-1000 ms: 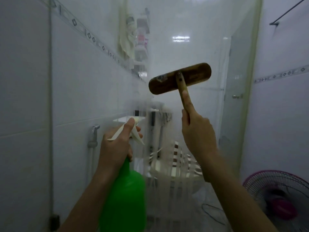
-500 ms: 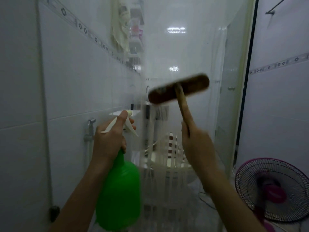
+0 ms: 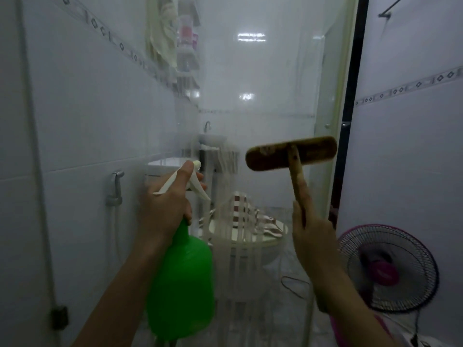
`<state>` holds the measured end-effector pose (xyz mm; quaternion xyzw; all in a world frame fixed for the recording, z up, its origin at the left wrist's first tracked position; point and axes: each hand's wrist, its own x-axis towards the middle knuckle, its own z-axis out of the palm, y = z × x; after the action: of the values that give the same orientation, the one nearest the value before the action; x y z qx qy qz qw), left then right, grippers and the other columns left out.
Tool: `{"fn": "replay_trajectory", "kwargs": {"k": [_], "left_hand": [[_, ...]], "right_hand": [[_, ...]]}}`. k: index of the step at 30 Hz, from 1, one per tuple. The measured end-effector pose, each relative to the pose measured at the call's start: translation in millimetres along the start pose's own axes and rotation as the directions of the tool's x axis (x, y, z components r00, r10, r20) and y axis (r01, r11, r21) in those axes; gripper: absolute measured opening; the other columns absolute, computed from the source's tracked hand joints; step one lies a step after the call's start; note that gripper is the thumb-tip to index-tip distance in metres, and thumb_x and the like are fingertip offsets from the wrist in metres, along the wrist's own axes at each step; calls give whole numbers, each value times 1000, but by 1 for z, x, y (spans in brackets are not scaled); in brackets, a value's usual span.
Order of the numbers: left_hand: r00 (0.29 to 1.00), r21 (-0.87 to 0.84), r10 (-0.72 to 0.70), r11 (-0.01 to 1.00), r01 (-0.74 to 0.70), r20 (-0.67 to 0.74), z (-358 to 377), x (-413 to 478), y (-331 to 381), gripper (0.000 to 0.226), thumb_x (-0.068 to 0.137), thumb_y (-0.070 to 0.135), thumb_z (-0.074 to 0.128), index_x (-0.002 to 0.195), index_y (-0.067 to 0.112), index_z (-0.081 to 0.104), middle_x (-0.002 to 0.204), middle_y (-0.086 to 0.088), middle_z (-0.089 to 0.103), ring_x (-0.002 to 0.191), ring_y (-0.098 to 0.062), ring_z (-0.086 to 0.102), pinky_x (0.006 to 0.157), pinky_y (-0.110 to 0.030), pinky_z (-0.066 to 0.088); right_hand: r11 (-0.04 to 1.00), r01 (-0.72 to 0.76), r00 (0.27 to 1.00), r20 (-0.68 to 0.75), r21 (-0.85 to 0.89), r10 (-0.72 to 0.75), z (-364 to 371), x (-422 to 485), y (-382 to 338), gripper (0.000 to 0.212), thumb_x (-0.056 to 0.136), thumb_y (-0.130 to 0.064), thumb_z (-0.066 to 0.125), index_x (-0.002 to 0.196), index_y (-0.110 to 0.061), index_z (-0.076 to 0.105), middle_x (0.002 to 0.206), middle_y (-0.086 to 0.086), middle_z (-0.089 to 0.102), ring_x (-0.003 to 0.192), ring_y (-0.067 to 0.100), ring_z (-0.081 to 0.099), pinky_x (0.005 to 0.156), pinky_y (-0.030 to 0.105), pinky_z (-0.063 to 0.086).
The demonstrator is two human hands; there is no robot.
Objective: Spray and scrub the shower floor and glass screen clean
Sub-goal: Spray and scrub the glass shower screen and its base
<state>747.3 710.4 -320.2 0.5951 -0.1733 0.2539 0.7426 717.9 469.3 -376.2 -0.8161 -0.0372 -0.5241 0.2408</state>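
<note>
The glass screen [image 3: 263, 76] stands right in front of me, hazy, with pale streaks running down its lower part. My left hand [image 3: 165, 209] grips the neck and white trigger of a green spray bottle [image 3: 181, 281], nozzle toward the glass. My right hand [image 3: 310, 236] holds the wooden handle of a brown scrub brush [image 3: 292, 152], whose long head lies crosswise against the glass at mid height. The shower floor is hardly visible below my arms.
White tiled wall [image 3: 75, 108] close on the left with a bidet sprayer [image 3: 115, 187] and hose. Behind the glass are a toilet [image 3: 250, 244] with a striped cloth, a sink and a shelf. A pink fan [image 3: 385, 269] stands at the right by the door frame.
The brush head has slid down the glass, from upper middle to mid height. My left hand with the bottle stayed roughly level, and the view shifted left.
</note>
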Motion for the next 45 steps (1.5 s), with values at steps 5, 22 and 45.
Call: {"fn": "replay_trajectory", "kwargs": {"k": [5,22,45], "left_hand": [[998,54,19,998,-22,63,8,-3,3,37,102,37,56,82,13,75,83,-9,78,30,-12,43,36,-22,38],[995,62,-87,995,83,57,4,-19,-22,39,101,40,55,87,10,75,85,-7,78,33,-12,44,39,-23,41],[997,71,-9,997,15,-79,-72,-84,-92,33,101,36,56,82,17,75,82,-4,78,39,-24,43,36,-22,35]], "right_hand": [[999,-22,1000,-13,48,22,-9,25,-6,56,103,-23,39,154,-34,15,54,4,42,41,11,39,38,33,44],[995,101,995,18,-14,-101,14,45,-26,56,104,-27,35,150,-33,3,51,5,44,39,19,44,38,38,47],[999,37,999,39,20,-37,97,-98,-23,58,103,-23,40,151,-36,10,52,-3,37,38,9,35,36,24,33]]}}
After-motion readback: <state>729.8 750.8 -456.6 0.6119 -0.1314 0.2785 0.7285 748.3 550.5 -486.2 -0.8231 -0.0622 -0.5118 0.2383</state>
